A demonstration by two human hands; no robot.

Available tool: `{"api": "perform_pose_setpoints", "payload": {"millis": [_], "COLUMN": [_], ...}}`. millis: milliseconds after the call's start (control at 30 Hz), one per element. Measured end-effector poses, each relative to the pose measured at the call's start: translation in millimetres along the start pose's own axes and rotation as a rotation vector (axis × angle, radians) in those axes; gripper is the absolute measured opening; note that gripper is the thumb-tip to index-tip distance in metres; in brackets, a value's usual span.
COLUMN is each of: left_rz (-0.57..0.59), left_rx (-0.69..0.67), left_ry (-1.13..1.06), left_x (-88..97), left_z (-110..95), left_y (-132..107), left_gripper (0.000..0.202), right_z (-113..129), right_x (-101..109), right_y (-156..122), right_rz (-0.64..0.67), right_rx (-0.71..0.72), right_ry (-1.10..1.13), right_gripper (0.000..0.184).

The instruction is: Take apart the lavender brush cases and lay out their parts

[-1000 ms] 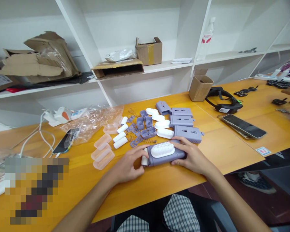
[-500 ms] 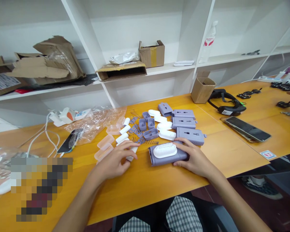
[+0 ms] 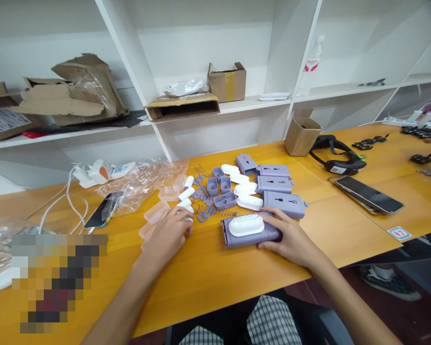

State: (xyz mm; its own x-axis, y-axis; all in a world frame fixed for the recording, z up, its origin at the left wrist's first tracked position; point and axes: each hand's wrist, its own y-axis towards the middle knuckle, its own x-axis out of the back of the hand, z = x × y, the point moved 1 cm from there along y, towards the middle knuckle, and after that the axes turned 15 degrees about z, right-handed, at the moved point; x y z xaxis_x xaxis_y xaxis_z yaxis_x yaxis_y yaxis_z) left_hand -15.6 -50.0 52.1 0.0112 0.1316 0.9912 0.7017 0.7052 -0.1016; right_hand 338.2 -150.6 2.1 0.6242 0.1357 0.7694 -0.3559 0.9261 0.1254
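My right hand (image 3: 289, 237) grips the right end of a purple plastic case (image 3: 249, 234) that lies on the orange table (image 3: 219, 273) with a white bristle brush head (image 3: 246, 224) set on top. My left hand (image 3: 168, 235) rests palm down further left, its fingers curled over a small white cylinder (image 3: 188, 220) and partly covering pale pink clear lids (image 3: 154, 213). Behind the hands lie more white cylinders (image 3: 186, 193), small purple cups (image 3: 224, 199), purple cases (image 3: 285, 203), white brush heads (image 3: 249, 202), and tiny springs and clips (image 3: 204, 211).
A crumpled clear bag (image 3: 143, 179), a phone (image 3: 102, 209) and a white charger with cable (image 3: 98, 172) lie at left. A brown paper cup-box (image 3: 302, 135), black headset (image 3: 335, 153) and another phone (image 3: 368, 193) lie at right. Shelves with cardboard boxes (image 3: 68, 98) stand behind.
My left hand has pulled away from the left end of the purple case with a white cylinder and moved left, coming down beside the pink lids. My right hand stays on the case.
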Motion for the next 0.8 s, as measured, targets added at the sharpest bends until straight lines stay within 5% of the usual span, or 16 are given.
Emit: {"api": "perform_pose_setpoints", "payload": {"millis": [533, 800], "left_rz": [-0.14, -0.172], "left_rx": [0.123, 0.106], "left_ry": [0.064, 0.193], "left_x": [-15.3, -16.6], "left_z": [16.1, -9.9], "left_y": [9.1, 7.3], "left_gripper": [0.033, 0.033], "right_z": [-0.6, 1.0], "right_x": [-1.5, -1.8], "right_y": [0.8, -0.9], "right_rz": [-0.021, -0.021], "right_rx": [-0.031, -0.013], "right_ry": [-0.023, -0.072], "right_gripper": [0.065, 0.066]}}
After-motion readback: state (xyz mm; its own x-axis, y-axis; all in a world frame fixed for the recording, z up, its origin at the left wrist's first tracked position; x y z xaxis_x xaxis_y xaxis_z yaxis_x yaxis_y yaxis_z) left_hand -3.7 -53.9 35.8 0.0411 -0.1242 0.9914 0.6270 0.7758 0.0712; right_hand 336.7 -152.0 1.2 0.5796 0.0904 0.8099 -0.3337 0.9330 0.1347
